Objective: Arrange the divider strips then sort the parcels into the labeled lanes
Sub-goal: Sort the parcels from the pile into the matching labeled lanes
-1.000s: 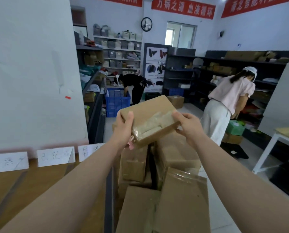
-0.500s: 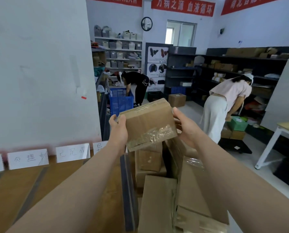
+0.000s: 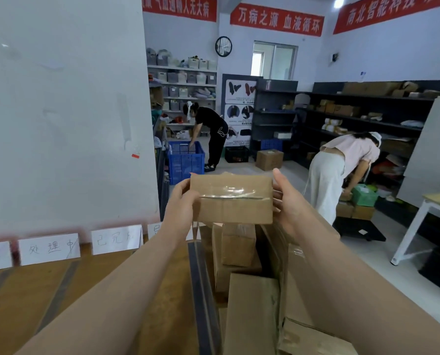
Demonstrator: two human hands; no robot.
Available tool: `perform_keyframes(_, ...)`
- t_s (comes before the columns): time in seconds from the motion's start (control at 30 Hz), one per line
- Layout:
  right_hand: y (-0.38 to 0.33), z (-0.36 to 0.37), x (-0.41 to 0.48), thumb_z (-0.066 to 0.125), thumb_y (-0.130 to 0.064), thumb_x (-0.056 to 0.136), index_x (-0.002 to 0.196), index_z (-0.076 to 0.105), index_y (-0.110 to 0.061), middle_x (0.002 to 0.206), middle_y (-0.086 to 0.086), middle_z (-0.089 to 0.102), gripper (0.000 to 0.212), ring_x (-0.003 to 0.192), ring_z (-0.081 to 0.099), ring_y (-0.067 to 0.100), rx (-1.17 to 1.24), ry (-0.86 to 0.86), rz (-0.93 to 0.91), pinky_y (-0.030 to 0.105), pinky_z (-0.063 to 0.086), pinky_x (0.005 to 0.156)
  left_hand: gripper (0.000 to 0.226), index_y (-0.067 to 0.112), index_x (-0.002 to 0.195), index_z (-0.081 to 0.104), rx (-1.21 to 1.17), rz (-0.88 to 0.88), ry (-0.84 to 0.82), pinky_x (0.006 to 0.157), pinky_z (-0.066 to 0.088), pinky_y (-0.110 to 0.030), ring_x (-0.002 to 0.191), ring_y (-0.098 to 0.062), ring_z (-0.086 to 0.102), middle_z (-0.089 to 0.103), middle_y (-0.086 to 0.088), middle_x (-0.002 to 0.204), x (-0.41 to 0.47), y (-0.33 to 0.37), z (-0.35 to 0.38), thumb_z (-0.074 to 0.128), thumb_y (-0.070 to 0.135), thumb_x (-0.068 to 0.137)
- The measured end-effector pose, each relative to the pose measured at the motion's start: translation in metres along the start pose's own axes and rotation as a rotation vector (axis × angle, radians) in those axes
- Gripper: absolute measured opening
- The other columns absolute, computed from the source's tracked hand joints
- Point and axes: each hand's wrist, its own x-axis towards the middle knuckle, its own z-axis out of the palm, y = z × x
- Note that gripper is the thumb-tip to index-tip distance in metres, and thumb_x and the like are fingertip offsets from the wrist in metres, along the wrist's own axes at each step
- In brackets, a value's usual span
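I hold a small taped cardboard parcel [image 3: 233, 201] up in front of me with both hands. My left hand [image 3: 180, 204] grips its left end and my right hand [image 3: 288, 203] grips its right end. Its taped seam faces me. Below it lies a pile of cardboard parcels [image 3: 239, 254]. On the wooden table [image 3: 21, 303] to the left, dark divider strips [image 3: 57, 295] mark lanes. White handwritten lane labels [image 3: 48, 248] stand along the wall, one partly hidden by my left arm.
A dark strip [image 3: 201, 290] runs along the table's right edge beside the pile. Two people bend over in the aisle, one at a blue crate [image 3: 185, 160], one at right near a green box [image 3: 363, 196]. Dark shelving lines the right wall; a white-legged table [image 3: 418, 221] stands at right.
I have turned the parcel in my hands until its taped seam faces me level. My view has swung left, bringing more labels and lanes into sight.
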Motion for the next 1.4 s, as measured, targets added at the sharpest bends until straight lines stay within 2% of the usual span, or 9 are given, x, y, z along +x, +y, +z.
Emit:
perform_keyframes(0.1,0.007,0.011,-0.007,0.054,-0.055,0.091,0.104,0.064,-0.013,0.074,-0.002,0.072,0.046,0.063,0.067,0.011,0.042,0.013,-0.001,0.024,0.048,0.054,0.042,0.031,0.122,0.055,-0.122,-0.126,0.115,0.098,0.047,-0.045,0.112,-0.018,0.055,0.059,0.003,0.121,-0.003,0.000,-0.011,0.043,0.056,0.091)
perform_keyframes(0.17,0.016,0.018,-0.012,0.052,-0.049,0.094,0.105,0.067,-0.014,0.079,-0.003,0.076,0.039,0.074,0.072,0.010,0.017,-0.001,-0.034,0.027,0.055,0.065,0.038,0.035,0.116,0.059,-0.087,-0.139,0.130,0.099,0.046,-0.043,0.110,-0.017,0.056,0.062,0.004,0.118,-0.008,-0.004,-0.020,0.040,0.060,0.094)
perform_keyframes(0.27,0.031,0.031,-0.022,0.050,-0.045,0.096,0.117,0.065,-0.017,0.100,0.001,0.075,0.038,0.093,0.072,0.017,-0.029,-0.017,-0.060,0.037,0.056,0.085,0.033,0.031,0.119,0.061,0.051,-0.079,0.129,0.093,0.043,-0.036,0.107,-0.013,0.054,0.061,0.008,0.118,-0.022,-0.011,-0.034,0.044,0.051,0.099)
perform_keyframes(0.67,0.075,0.056,-0.057,0.072,-0.029,0.085,0.142,0.040,-0.038,0.125,0.000,0.061,0.066,0.108,0.064,0.025,-0.036,-0.076,-0.074,0.050,0.053,0.092,0.027,0.035,0.108,0.069,-0.138,-0.182,0.094,0.090,0.055,-0.053,0.110,-0.019,0.063,0.071,0.011,0.111,-0.068,-0.032,-0.082,0.070,0.048,0.085)
perform_keyframes(0.8,0.084,0.055,-0.060,0.076,-0.027,0.082,0.138,0.045,-0.034,0.119,0.004,0.066,0.065,0.097,0.070,0.026,-0.017,-0.157,0.008,0.046,0.058,0.083,0.049,0.024,0.112,0.063,-0.219,-0.315,0.119,0.085,0.057,-0.051,0.106,-0.022,0.066,0.073,0.004,0.107,-0.078,-0.028,-0.097,0.073,0.057,0.076)
perform_keyframes(0.93,0.086,0.060,-0.057,0.079,-0.027,0.077,0.129,0.054,-0.027,0.109,0.005,0.072,0.057,0.092,0.072,0.024,-0.028,-0.257,0.078,0.040,0.059,0.073,0.051,0.014,0.129,0.055,-0.272,-0.422,0.074,0.064,0.057,-0.040,0.103,-0.026,0.066,0.073,-0.005,0.109,-0.086,-0.021,-0.114,0.070,0.038,0.087)
perform_keyframes(1.1,0.088,0.069,-0.048,0.080,-0.027,0.074,0.116,0.062,-0.032,0.103,0.001,0.074,0.047,0.093,0.071,0.023,-0.080,-0.341,0.118,0.047,0.059,0.079,0.042,0.016,0.124,0.060,-0.237,-0.467,0.042,0.077,0.057,-0.050,0.097,-0.030,0.066,0.074,-0.007,0.096,-0.106,-0.022,-0.134,0.067,0.034,0.086)
perform_keyframes(1.23,0.102,0.087,-0.045,0.079,-0.028,0.077,0.121,0.062,-0.021,0.102,0.003,0.074,0.048,0.092,0.070,0.021,-0.147,-0.365,0.129,0.042,0.058,0.080,0.041,0.021,0.123,0.056,-0.146,-0.467,0.158,0.084,0.057,-0.050,0.098,-0.030,0.067,0.077,0.000,0.087,-0.127,-0.031,-0.142,0.067,0.037,0.087)
perform_keyframes(1.4,0.139,0.122,-0.069,0.074,-0.052,0.076,0.136,0.042,-0.024,0.127,-0.003,0.056,0.074,0.106,0.057,0.018,-0.251,-0.431,0.245,0.042,0.049,0.084,0.053,0.026,0.132,0.043,-0.216,-0.495,0.449,0.088,0.052,-0.053,0.107,-0.031,0.061,0.066,-0.005,0.117,-0.158,-0.051,-0.155,0.067,0.039,0.087)
